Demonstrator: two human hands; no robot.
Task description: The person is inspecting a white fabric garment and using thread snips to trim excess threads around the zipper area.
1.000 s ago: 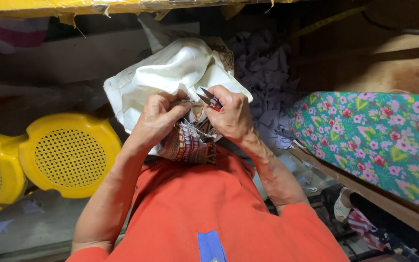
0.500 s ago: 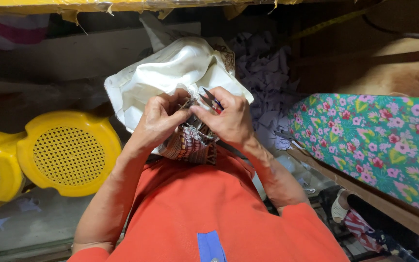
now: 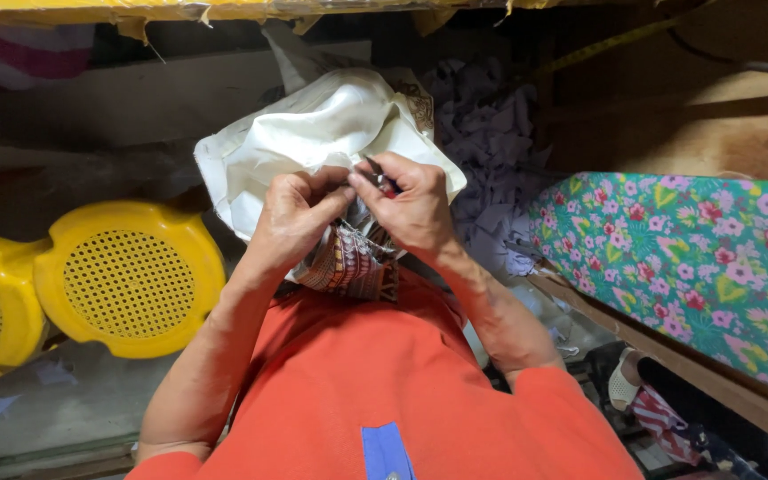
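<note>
Holding: a bunched piece of cream cloth (image 3: 313,133) is kept raised in front of the chest, so that the spot being worked sits close under the eyes.
Left hand (image 3: 291,218): the fingers are curled and pinched on a fold of the cream cloth, apparently so that the fabric is kept taut for the other hand.
Right hand (image 3: 415,209): the fingers are clenched around a small red-handled tool (image 3: 379,178), seemingly thread snips; the blades are hidden by the thumb, so it cannot be told whether they are open.
Tool tip: it is pointed toward the left thumb, just beside the pinched fold, which suggests that a thread or seam there is being dealt with.
Patterned cloth (image 3: 348,267): a striped, brown-and-red part hangs below both hands, touching the orange shirt (image 3: 384,373); it is probably left hanging because only the upper edge is needed.
Yellow stools (image 3: 126,276): two perforated plastic seats are seen on the floor to the left, well apart from the hands.
Floral fabric (image 3: 695,258): a flowered green sheet is spread over a wooden surface on the right.
Grey scraps (image 3: 491,151): a heap of offcuts lies behind the hands.
</note>
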